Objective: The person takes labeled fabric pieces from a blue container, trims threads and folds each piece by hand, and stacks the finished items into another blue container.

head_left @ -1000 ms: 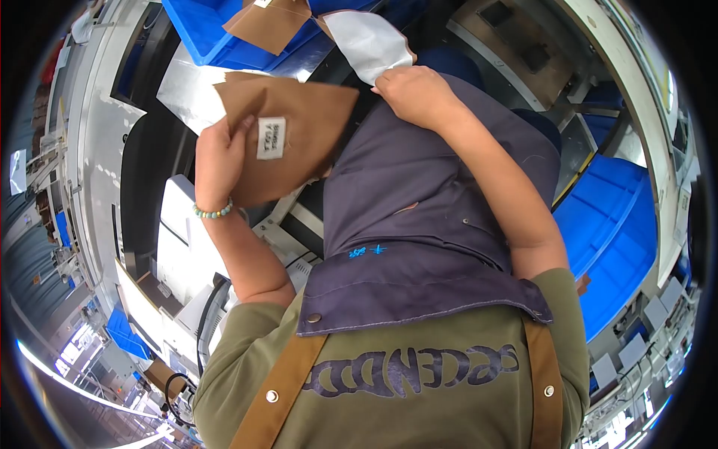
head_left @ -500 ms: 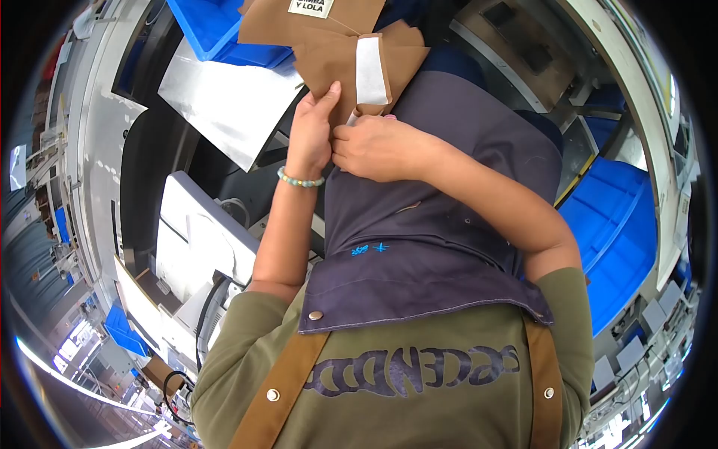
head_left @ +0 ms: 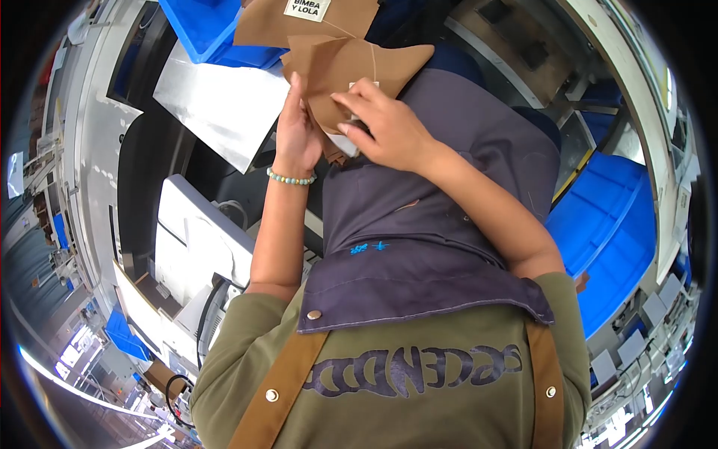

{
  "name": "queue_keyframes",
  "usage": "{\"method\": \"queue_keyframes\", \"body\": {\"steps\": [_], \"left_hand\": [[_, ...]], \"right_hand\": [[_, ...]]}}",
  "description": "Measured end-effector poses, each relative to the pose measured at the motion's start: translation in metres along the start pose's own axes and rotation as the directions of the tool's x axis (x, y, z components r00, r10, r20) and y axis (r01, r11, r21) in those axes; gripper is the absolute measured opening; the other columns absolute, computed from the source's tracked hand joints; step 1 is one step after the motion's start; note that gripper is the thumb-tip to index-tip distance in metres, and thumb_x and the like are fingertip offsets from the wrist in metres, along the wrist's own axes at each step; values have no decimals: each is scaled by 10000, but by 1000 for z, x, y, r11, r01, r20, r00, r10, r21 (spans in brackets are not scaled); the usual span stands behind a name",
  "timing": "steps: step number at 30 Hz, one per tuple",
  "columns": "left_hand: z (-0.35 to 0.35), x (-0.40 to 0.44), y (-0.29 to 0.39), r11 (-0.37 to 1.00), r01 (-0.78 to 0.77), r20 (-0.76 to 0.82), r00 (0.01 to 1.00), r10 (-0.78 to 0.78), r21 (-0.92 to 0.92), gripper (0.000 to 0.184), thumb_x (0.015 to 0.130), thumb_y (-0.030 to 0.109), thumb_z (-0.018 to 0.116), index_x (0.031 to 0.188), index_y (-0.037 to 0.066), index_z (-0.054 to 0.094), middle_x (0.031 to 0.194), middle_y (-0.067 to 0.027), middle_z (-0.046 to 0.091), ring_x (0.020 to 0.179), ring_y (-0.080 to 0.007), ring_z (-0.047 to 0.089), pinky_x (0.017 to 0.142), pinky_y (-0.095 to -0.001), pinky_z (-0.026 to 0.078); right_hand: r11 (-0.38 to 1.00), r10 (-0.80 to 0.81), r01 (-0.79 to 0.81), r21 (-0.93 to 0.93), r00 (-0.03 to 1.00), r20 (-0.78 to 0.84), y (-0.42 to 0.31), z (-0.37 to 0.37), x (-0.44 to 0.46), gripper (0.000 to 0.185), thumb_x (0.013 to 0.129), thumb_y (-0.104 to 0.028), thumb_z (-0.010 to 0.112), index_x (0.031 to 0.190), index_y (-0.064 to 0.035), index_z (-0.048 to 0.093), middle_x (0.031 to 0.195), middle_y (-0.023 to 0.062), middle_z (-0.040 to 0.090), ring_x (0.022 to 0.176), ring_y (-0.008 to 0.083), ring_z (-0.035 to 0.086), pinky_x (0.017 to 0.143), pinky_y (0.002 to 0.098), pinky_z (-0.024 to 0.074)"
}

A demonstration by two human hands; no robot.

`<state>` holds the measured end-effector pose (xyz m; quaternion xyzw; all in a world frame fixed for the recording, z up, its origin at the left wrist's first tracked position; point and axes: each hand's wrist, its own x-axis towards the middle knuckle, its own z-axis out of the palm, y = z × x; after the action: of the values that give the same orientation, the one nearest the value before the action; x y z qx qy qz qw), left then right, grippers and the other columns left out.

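A brown flat piece (head_left: 329, 67), leather or fabric, lies over my lap, its upper flap spread out. White backing (head_left: 343, 144) shows at its lower end. My left hand (head_left: 301, 138) is upright against its left edge, thumb stretched out; the other fingers are partly hidden. Over the lower part of the piece is my right hand (head_left: 393, 131), its fingers apart and the thumb close to the surface. A small white patch beneath those fingers is mostly covered. Just beyond lies another brown piece (head_left: 262, 28) with a white "BIMBA Y LOLA" label (head_left: 307, 8).
A blue bin (head_left: 198, 34) stands at upper left beside a shiny metal sheet (head_left: 224, 105). A white machine (head_left: 198, 232) is left of my arm. Another blue bin (head_left: 609, 217) sits at right. A dark apron (head_left: 441, 165) covers my lap.
The brown piece's flap has turned over its long white strip, with white now at the lower end. My left thumb has come off the surface; my right fingers have spread and lifted.
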<state>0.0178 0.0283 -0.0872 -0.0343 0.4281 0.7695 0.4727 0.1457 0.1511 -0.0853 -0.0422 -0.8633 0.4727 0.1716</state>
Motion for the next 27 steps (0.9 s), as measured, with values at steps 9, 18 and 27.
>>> {"method": "queue_keyframes", "body": {"steps": [9,18,27], "left_hand": [[-15,-7,19,896,-128,-69,982,173,426,301,984,151,603,1228,-25,585,1173,-96,668,1031,-166,646,914,-310,510],[2,-44,66,426,-217,246,969,-13,878,241,984,136,589,1084,-74,649,902,-84,725,818,-103,632,770,-289,515],[-1,-50,88,-161,-283,301,948,101,946,186,941,125,590,981,-51,636,794,-262,622,701,-435,573,658,-409,477]], "right_hand": [[979,5,-3,206,1000,-9,15,-17,5,291,994,-207,477,1180,-32,614,992,146,623,868,322,633,767,393,507],[740,225,-198,643,973,40,16,-35,43,373,1049,-296,424,1133,-25,666,977,37,627,842,134,545,773,304,467],[961,33,46,-272,960,279,50,-33,24,229,960,-245,552,990,-34,635,993,121,627,882,328,626,777,439,494]]}}
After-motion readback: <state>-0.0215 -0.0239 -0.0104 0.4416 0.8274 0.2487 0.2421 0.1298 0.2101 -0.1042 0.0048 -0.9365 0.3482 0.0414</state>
